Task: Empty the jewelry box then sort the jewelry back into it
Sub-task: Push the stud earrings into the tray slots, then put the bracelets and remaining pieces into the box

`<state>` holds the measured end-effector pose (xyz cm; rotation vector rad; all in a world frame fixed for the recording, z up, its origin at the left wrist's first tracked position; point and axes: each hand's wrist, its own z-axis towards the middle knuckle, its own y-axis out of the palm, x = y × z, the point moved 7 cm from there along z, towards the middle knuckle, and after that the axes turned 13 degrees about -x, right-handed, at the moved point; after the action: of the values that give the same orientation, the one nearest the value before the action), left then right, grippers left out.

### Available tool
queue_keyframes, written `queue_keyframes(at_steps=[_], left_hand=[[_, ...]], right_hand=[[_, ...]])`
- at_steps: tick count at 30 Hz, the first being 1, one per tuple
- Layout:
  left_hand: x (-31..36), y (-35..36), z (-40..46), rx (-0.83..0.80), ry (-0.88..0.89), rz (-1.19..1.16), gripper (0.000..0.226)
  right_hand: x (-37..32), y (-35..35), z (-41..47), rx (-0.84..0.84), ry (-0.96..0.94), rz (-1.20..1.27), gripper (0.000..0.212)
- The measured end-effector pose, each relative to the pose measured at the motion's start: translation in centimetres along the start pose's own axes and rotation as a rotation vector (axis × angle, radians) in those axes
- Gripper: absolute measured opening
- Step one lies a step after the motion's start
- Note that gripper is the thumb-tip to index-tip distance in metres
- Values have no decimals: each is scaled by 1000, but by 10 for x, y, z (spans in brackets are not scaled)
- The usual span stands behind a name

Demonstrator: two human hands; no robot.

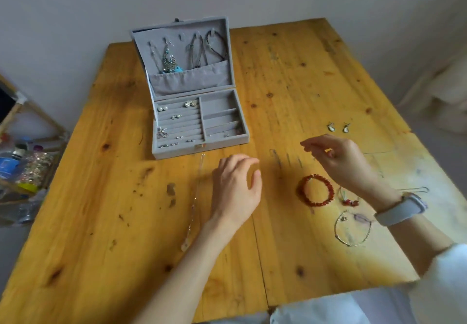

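The grey jewelry box [199, 144] stands open at the table's back left. Necklaces and dangling earrings hang in its lid, and small studs sit in the ring rolls. A long silver necklace [194, 202] lies stretched out in front of the box. My left hand [237, 184] hovers just to its right, fingers loosely curled, holding nothing. My right hand [336, 159] is raised above a red bead bracelet [317, 191], thumb and forefinger close together. Blur hides whether they pinch anything. A thin chain [379, 151] runs out from behind that hand.
On the wooden table [278, 83] to the right lie a pair of drop earrings [338, 127], a small red charm piece [350, 201] and a thin charm bracelet [352, 229]. A shelf with bottles [22, 167] stands off the left edge.
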<state>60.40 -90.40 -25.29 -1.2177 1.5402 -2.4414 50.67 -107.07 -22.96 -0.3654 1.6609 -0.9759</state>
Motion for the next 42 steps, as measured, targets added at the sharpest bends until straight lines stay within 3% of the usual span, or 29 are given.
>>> queue_keyframes(at_steps=[5, 9, 12, 16, 19, 22, 26, 29, 32, 35, 38, 42], left_hand=[[41, 73, -1, -341, -62, 23, 66], [52, 88, 8, -281, -91, 167, 44], [58, 91, 14, -255, -73, 142, 24], [62, 96, 18, -359, -27, 141, 11], [58, 86, 21, -432, -34, -199, 4], [58, 57, 25, -414, -13, -587, 13], [45, 0, 44, -208, -47, -905, 12], [15, -29, 63, -56, -193, -1184, 13], [-30, -44, 77, 46, -466, -1095, 3], [-74, -45, 96, 4, -668, -922, 9], [-95, -42, 125, -38, -677, -823, 8], [-102, -35, 168, -53, -540, -660, 20]], right_hand=[[60, -17, -43, 100, 165, 13, 19], [86, -12, -64, 67, 238, -66, 25], [92, -5, -68, 37, 230, -171, 25], [84, -4, -63, 77, 206, -290, 12], [76, -5, -51, 80, 184, -285, 12], [56, -7, -35, 89, 74, -50, 6], [22, -5, -7, 95, -18, 225, 6], [1, 2, 16, 111, -45, 315, 5], [-14, 14, 36, 82, -63, 346, 7], [-16, 21, 54, 63, -45, 367, 10], [-11, 24, 67, 67, -12, 378, 10], [-3, 24, 78, 67, 16, 398, 9]])
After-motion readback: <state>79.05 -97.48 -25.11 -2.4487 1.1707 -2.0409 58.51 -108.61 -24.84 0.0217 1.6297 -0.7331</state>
